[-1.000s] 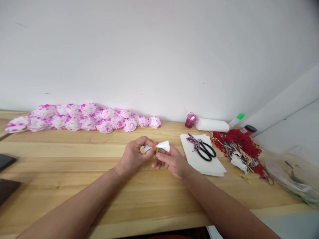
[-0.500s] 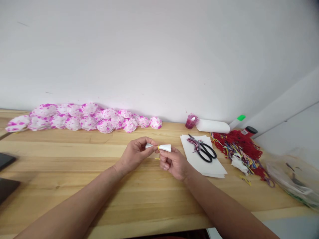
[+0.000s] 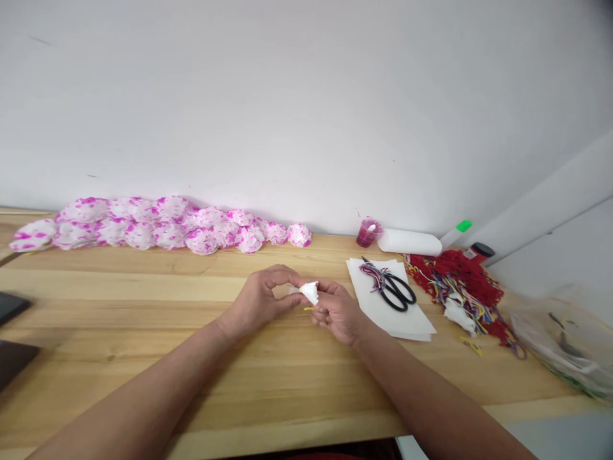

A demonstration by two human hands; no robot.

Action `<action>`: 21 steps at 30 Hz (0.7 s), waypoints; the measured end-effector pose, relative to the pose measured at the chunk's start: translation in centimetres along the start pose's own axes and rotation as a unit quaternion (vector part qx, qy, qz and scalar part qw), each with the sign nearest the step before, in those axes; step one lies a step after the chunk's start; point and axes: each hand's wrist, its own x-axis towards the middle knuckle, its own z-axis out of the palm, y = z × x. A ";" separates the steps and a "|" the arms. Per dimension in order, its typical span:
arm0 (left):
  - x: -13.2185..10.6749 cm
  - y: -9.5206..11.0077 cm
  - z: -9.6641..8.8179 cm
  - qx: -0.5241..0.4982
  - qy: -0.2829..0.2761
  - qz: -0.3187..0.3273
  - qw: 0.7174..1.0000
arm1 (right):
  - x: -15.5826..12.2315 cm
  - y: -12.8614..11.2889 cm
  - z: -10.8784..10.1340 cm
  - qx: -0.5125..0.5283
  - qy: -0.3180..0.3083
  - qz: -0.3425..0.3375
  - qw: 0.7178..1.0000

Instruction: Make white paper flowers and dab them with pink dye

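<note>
Over the middle of the wooden table [image 3: 143, 319], my left hand [image 3: 261, 300] and my right hand [image 3: 338, 310] both pinch a small folded white paper bundle [image 3: 309, 291] tied with a yellow wire. My left fingers grip its left end. My right fingers close around its right half, and a bit of yellow wire sticks out below them. Black scissors [image 3: 395, 291] lie on a stack of white paper sheets [image 3: 407, 319] just right of my right hand.
A row of pink-and-white paper flowers [image 3: 158, 231] lines the wall at the back left. A pink cup [image 3: 366, 232], a white bottle with a green cap [image 3: 412, 241], a heap of red and coloured wires [image 3: 460, 281] and a clear plastic bag [image 3: 565, 338] sit at the right. Dark objects [image 3: 12, 332] lie at the left edge.
The white bundle has turned in my fingers and now looks shorter and more crumpled. My hands have drawn slightly closer together and a little lower.
</note>
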 end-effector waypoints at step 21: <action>-0.2 -0.3 -0.4 -0.040 -0.029 -0.091 0.995 | -0.4 -1.6 -0.6 -0.055 -0.050 0.057 0.996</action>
